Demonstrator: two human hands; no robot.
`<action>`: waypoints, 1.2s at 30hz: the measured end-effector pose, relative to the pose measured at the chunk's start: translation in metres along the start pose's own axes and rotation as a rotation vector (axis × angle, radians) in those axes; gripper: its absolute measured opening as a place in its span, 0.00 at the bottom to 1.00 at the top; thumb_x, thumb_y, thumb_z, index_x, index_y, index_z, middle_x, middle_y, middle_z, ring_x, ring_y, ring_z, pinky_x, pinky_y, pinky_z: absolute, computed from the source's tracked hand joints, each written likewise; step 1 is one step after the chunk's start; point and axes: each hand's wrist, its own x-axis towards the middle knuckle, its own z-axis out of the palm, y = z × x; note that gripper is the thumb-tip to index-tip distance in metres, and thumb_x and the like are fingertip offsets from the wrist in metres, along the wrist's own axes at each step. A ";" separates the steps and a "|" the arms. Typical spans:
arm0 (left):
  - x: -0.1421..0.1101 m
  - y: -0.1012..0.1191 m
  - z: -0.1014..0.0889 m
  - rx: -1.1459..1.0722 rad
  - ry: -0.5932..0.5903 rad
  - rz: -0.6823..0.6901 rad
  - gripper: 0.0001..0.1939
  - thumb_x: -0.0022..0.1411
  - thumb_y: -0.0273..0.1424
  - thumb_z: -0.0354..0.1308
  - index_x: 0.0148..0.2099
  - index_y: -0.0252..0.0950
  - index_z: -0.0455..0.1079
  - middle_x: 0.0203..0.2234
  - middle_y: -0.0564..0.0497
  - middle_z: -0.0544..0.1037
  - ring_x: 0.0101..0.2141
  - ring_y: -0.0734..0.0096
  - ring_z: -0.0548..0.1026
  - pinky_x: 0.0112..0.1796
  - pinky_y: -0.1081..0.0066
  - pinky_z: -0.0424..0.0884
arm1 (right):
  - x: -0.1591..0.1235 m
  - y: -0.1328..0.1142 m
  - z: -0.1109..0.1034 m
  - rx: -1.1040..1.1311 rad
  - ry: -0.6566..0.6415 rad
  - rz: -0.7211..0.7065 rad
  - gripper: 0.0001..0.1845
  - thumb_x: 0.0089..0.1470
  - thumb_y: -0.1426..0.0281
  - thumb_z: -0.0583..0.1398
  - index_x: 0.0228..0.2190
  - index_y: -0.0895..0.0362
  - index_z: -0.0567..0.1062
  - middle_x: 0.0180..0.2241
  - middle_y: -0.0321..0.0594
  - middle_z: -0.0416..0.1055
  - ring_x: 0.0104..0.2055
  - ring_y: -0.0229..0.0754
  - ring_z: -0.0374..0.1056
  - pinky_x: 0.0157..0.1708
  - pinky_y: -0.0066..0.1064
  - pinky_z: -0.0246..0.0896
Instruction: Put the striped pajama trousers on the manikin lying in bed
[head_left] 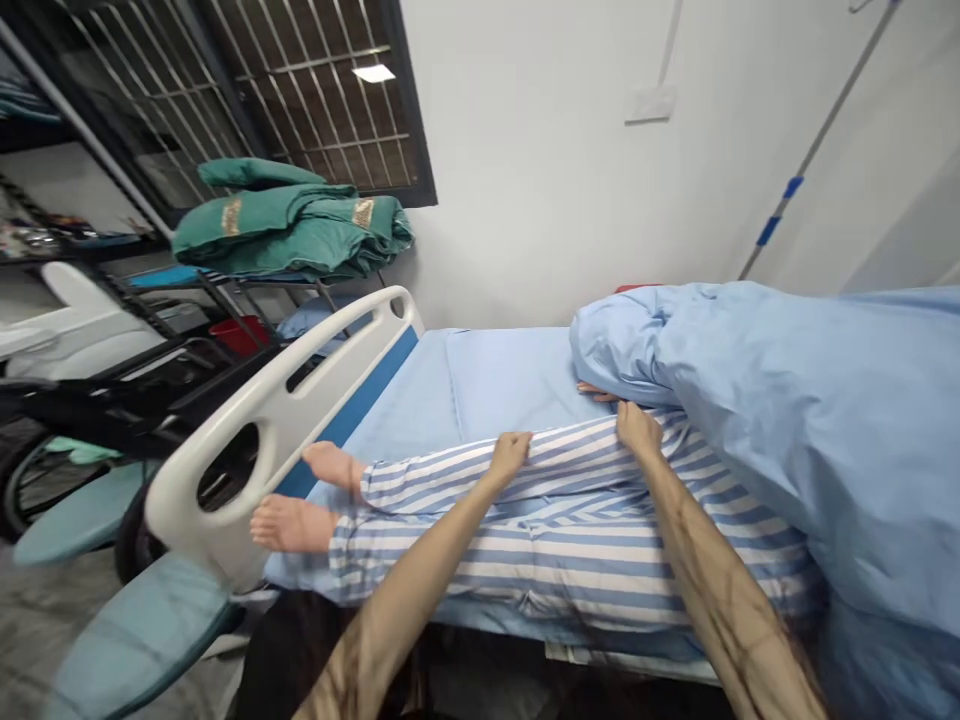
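Head cam: L hand [511,457], nearer footboard [271,424], & R hand [639,430], farther off, clench striped trousers [562,545] running lengthwise from it.

The person's 2 arms are bare and reach forward, converging toward the middle of the view. The left forearm [420,570] slants up and rightward from the lower edge; its wrist runs nearly straight into the left hand [511,456], which is closed with the fingers curled under and the back of the hand uppermost. The right forearm [705,560] slants up and leftward from the lower right, ending in the right hand [638,430], folded into a fist, knuckles forward. The 2 hands are apart, the right slightly higher in view. Dark, blurred streaks cross both forearms.
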 end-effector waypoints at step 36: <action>-0.153 -0.071 -0.148 -0.166 0.332 -0.002 0.21 0.58 0.42 0.44 0.19 0.36 0.50 0.14 0.57 0.54 0.20 0.78 0.55 0.25 0.74 0.54 | -0.289 -0.199 0.076 1.045 -0.299 -0.411 0.24 0.58 0.54 0.47 0.15 0.52 0.58 0.15 0.34 0.54 0.20 0.40 0.53 0.23 0.33 0.47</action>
